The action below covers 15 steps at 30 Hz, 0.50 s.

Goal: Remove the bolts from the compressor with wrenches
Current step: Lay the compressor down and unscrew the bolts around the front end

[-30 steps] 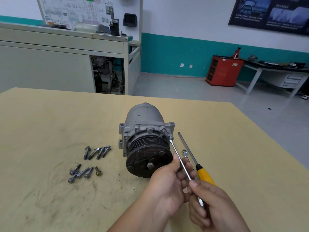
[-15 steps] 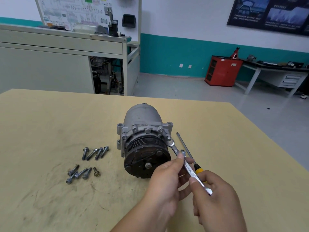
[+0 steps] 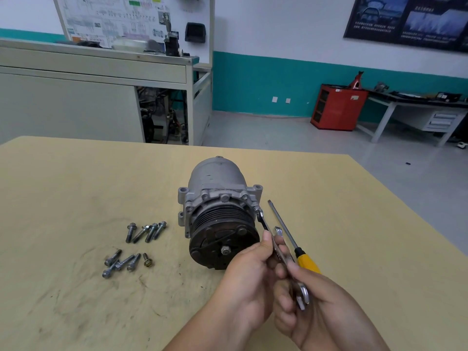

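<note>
Left hand (image 3: 249,282) and right hand (image 3: 326,307) both pinch the wrench (image 3: 263,222); hold its head square on the compressor (image 3: 217,178) bolt (image 3: 257,208) when turning

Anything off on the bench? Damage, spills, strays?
Nothing spilled or broken. Loose bolts lie in two clusters left of the compressor; one short brass-coloured bolt differs from the rest. Dark smudges mark the table near them. A screwdriver lies right of the compressor. The left hand and right hand grip the wrench.
</note>
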Each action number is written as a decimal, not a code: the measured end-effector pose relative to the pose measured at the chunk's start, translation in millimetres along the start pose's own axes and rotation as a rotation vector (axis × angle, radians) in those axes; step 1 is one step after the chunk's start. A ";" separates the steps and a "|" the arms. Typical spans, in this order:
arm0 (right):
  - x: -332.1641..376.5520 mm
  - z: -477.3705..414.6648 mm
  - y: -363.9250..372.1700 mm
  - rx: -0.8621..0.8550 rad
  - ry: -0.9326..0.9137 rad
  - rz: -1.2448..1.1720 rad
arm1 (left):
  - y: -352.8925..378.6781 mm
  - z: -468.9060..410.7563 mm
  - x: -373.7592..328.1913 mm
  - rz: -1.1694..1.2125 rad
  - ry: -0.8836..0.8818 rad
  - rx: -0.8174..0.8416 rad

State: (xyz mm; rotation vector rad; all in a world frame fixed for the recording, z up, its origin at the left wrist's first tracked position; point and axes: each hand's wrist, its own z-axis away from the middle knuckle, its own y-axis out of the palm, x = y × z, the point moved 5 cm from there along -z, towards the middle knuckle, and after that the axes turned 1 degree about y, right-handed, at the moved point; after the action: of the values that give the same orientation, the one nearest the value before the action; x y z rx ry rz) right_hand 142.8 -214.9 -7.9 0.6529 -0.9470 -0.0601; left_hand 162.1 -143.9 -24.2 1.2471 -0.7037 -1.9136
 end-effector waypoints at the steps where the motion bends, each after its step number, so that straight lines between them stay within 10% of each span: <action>1: 0.9 -0.3 0.7 -0.006 -0.030 0.001 | -0.8 -0.3 -0.2 -0.006 0.001 0.011; 15: -3.8 -0.6 -1.4 -0.235 -0.308 0.638 | -14.6 8.8 -18.2 -0.360 0.137 -0.104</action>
State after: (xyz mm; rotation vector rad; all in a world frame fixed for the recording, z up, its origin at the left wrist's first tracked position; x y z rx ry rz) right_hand 141.2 -214.5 -11.8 0.1033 -1.3863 0.2989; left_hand 154.6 -120.3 -22.5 1.4992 -0.3187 -2.0933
